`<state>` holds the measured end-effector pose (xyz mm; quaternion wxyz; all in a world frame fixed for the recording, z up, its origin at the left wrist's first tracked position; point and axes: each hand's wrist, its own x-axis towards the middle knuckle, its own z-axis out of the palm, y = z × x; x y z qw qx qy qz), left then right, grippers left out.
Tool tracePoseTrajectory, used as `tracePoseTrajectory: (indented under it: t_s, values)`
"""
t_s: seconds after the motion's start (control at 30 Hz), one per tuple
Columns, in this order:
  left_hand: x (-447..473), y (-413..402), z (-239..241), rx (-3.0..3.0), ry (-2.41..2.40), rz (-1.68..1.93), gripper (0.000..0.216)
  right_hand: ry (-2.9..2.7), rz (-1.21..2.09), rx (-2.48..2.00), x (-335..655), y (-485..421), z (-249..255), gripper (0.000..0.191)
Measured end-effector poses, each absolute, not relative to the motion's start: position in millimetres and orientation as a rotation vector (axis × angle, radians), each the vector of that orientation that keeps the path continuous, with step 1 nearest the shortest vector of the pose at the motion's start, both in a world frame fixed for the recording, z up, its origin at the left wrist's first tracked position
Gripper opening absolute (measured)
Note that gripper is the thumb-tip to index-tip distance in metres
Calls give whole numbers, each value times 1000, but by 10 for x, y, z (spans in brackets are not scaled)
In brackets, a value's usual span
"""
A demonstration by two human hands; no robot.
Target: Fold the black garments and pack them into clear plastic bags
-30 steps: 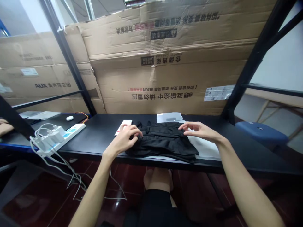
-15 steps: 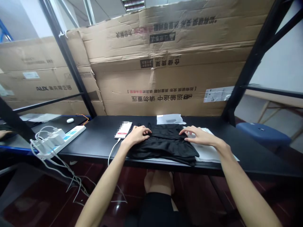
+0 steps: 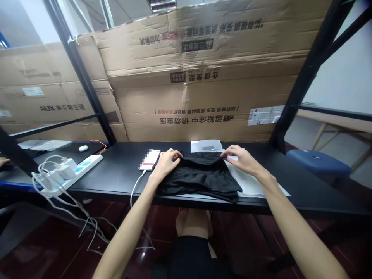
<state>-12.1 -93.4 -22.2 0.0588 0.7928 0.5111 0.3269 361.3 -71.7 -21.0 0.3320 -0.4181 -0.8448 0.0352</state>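
1. Shifted up to the far edge since the earlier frame: left hand (image 3: 165, 164) and right hand (image 3: 243, 159), no longer flat on the cloth.
2. Left hand: fingers curled narrowly, gripping the far left corner of a black garment (image 3: 199, 180).
3. Right hand: fingers narrowly closed on the garment's far right corner.
4. Garment: folded on a black table (image 3: 308, 193), partly over a white sheet (image 3: 252, 185).
5. Just beside left hand, a phone (image 3: 149, 159); behind the garment, a plastic sleeve (image 3: 206, 146).
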Motion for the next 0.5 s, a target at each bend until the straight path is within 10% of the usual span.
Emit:
tracePoseTrajectory:
  t_s: [0.5]
  values:
    - [35,-862,-189,2122,1492,1089,25,-1829,313,-1223,3314,-699,-273,41]
